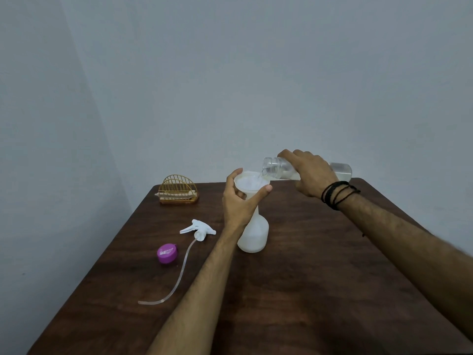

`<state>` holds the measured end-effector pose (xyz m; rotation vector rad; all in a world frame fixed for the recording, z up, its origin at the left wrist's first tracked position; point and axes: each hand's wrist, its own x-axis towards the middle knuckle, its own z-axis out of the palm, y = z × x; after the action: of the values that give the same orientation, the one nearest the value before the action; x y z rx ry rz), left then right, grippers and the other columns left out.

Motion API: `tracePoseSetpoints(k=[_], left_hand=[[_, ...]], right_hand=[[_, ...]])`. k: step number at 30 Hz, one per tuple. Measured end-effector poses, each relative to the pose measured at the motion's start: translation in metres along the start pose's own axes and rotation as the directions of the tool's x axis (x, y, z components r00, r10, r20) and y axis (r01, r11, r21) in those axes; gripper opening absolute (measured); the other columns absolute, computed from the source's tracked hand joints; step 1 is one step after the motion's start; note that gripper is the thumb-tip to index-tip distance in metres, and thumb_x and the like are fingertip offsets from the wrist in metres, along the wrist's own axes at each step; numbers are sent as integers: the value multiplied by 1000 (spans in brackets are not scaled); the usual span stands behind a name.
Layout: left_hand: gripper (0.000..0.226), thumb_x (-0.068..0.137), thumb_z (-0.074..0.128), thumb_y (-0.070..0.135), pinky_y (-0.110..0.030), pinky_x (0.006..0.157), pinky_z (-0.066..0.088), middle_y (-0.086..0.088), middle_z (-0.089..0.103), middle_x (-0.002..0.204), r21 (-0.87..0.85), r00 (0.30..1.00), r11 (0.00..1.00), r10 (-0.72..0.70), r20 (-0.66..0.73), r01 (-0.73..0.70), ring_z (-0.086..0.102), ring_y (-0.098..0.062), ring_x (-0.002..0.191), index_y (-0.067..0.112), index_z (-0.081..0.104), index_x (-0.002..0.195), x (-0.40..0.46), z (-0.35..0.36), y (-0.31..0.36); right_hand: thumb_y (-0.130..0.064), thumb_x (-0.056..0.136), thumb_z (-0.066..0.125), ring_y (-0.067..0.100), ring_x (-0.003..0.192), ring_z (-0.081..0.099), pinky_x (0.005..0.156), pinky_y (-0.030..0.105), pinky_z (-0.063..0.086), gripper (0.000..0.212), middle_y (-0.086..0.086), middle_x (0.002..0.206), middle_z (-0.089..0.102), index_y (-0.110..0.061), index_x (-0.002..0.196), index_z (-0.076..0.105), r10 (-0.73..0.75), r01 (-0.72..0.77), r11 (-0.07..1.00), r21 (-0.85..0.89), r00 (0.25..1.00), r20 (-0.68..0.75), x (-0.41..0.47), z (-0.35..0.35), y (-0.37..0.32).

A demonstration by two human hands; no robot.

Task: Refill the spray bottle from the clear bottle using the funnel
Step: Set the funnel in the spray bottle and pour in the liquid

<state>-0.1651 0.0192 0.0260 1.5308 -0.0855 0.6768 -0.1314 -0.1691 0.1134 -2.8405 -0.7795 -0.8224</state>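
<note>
Our left hand gripping the funnel on the spray bottle, our right hand gripping the tilted clear bottle, dark wooden surface, grey wall behind

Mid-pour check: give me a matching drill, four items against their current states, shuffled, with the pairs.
Items:
1. clear bottle
2. funnel
3. trigger sprayer head
4. purple cap

States:
A. lying on the table, tube trailing toward the camera
B. tipped, gripped by the right hand
C. on the table left of the sprayer's tube
D. seated in the spray bottle, steadied by the left hand

Pairs: 1-B, 2-D, 3-A, 4-C
</note>
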Motion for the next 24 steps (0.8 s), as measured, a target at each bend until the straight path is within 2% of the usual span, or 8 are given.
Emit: tracePoseSetpoints(k=[4,10,16,24], left_hand=[[93,57,89,56,-9,79,52,22,54,122,0,1000,1000,-3,3,3,52,19,109,27,51,137,-1,-1,2],[96,55,88,60,-10,82,53,11,56,128,3,1000,1000,6,-1,-6,55,1,115,26,52,137,-2,1,3],[97,54,88,61,-16,86,55,9,58,128,-7,1000,1000,4,-1,-4,57,-4,116,27,52,136,-1,1,2],[92,59,90,52,-13,85,55,8,56,131,-15,1000,1000,-1,5,1,56,-4,116,27,51,138,0,1,1]], right_hand=[[4,73,59,23,80,49,68,32,33,62,3,96,56,-22,128,47,-2,2,1000,-2,1000,-5,0,-3,1],[3,74,61,26,84,54,70,34,39,62,4,99,57,-21,129,47,-6,6,1000,-10,1000,7,0,-6,0],[3,74,61,25,84,53,71,33,36,62,4,99,57,-20,130,47,-7,7,1000,-19,1000,2,0,-8,2],[3,74,61,26,84,53,71,33,37,61,4,99,57,-20,129,48,-17,17,999,-30,1000,-14,1,-8,1]])
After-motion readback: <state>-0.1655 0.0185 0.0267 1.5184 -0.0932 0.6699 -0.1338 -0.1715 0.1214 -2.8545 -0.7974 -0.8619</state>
